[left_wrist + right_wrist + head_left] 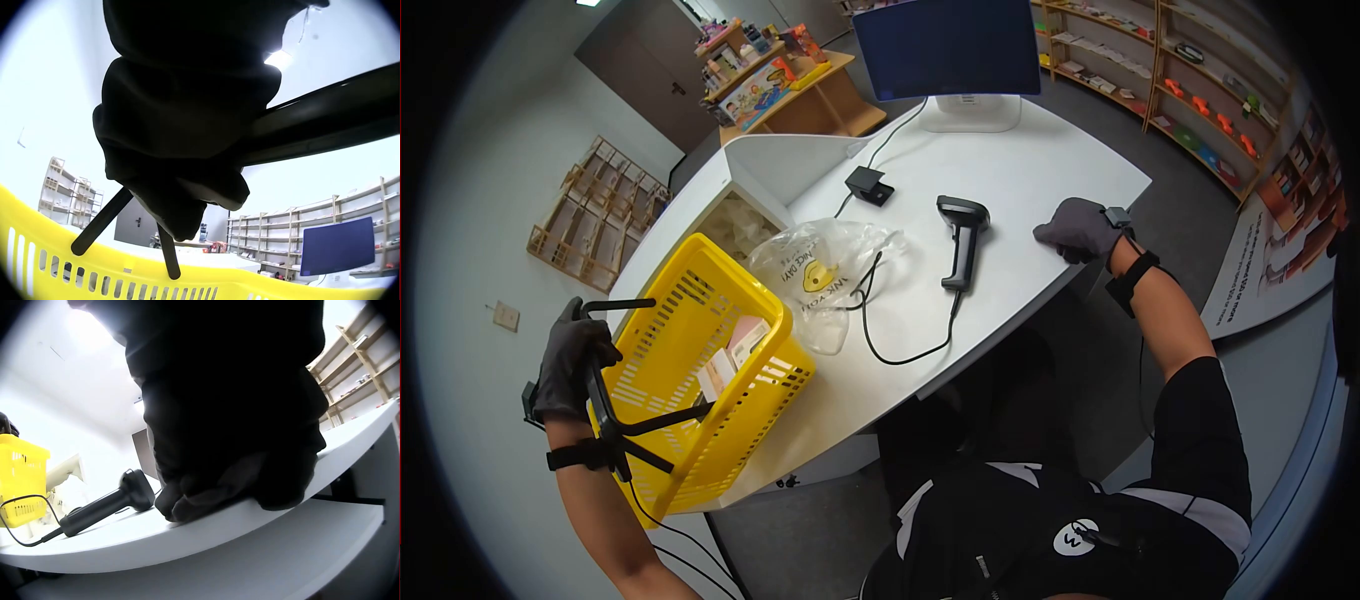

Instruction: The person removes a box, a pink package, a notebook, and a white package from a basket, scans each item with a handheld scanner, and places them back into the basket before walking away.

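Note:
My left hand (575,355) (181,144), in a dark glove, grips the black handle (605,405) (325,119) of a yellow shopping basket (700,300) (37,250). The basket stands tilted at the near left corner of the white counter (1020,170), with a few boxes (735,355) inside. My gloved right hand (1080,228) (231,456) rests on the counter's right edge (187,540) with its fingers curled under, holding nothing. A black barcode scanner (962,240) (106,503) lies to its left, untouched.
A clear plastic bag (820,270) with a yellow print lies beside the basket. The scanner's cable (900,355) loops over the counter to a small black box (868,185). A monitor (948,45) (337,245) stands at the back. Shelving lines the right wall.

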{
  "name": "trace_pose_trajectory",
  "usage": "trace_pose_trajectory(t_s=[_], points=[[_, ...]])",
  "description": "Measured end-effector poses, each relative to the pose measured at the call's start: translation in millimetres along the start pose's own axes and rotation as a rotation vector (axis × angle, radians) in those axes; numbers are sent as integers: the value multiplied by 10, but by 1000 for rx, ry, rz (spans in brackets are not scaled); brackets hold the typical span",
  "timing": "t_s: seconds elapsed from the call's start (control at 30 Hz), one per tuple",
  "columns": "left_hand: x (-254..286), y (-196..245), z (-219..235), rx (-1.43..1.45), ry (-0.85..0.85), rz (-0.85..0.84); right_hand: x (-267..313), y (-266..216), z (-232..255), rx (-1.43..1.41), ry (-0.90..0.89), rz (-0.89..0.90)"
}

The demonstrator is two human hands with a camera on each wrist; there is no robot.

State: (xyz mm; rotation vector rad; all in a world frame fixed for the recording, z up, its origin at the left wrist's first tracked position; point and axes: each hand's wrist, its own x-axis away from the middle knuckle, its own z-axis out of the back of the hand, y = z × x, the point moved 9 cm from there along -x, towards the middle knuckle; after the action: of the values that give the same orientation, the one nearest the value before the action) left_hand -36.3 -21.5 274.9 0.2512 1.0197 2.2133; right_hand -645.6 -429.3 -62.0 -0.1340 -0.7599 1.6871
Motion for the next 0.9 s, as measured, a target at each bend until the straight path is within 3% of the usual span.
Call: trace_pose_trajectory(t_s=[0.4,0.83,0.9], points=[[509,739,377,-93,103,-167,-61,-21,-30,80,8,29],[1021,817,514,-105,236,-120,-5,49,-19,-55,3,77],[1196,861,401,-150,238,-80,-58,46,-5,110,121,160]])
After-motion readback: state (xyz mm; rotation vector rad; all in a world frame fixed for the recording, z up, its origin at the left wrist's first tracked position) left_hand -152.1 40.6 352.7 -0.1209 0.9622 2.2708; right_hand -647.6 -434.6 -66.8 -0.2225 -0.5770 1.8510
